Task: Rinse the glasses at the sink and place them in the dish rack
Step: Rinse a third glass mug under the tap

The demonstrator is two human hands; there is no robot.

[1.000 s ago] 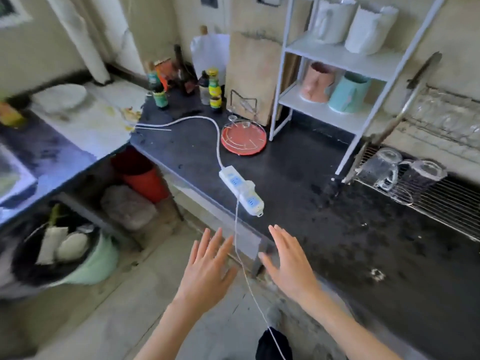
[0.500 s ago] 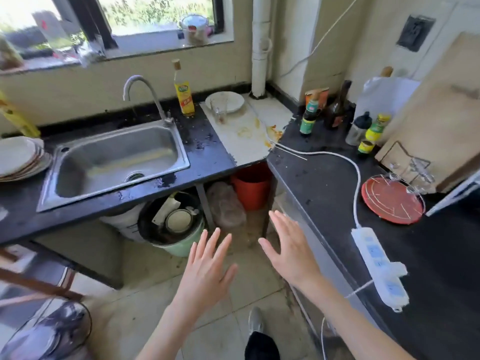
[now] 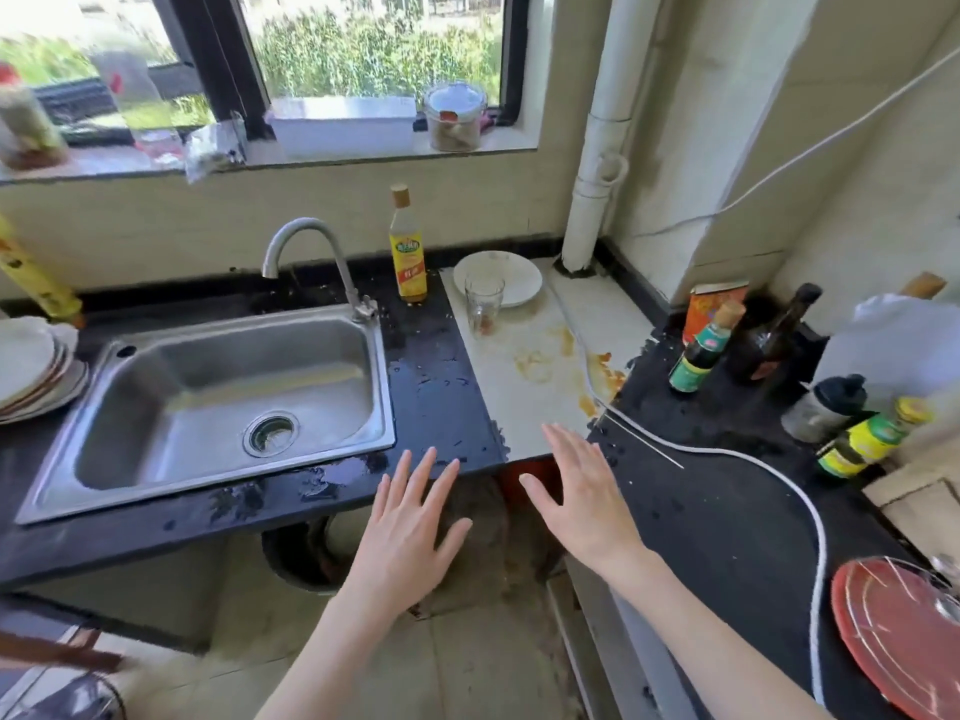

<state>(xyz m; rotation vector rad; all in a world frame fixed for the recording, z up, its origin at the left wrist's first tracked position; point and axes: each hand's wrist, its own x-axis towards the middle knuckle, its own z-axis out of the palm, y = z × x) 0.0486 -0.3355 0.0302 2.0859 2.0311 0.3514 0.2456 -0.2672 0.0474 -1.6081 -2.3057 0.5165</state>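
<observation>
Stainless steel sink basin (image 3: 156,407), dry-looking and with nothing in it, set in a wet black counter (image 3: 441,376); curved metal tap (image 3: 306,252) at its back edge, not running. One clear drinking glass (image 3: 483,298) stands upright on the pale stained worktop (image 3: 524,387) right of the sink, just in front of a white shallow plate (image 3: 511,272), reddish residue at its base. Yellow-labelled bottle (image 3: 408,252) between tap and glass. Dish rack not in view.

Left hand (image 3: 410,532) and right hand (image 3: 582,491) both hover low in front of the counter edge, palms down, fingers straight and spread, holding nothing, touching nothing. Glass is well apart from either hand.

Step in hand, as I read it: the reach for a glass, before any rinsing. Right hand is nearer. Next move calls for a forward reach over the stained worktop, fingers curled round the glass wall, then a carry left to the basin under the spout, with the tap opened by the free hand. Watch the white cable (image 3: 737,449) trailing across the dark counter on the right, and the plate close behind the glass.
</observation>
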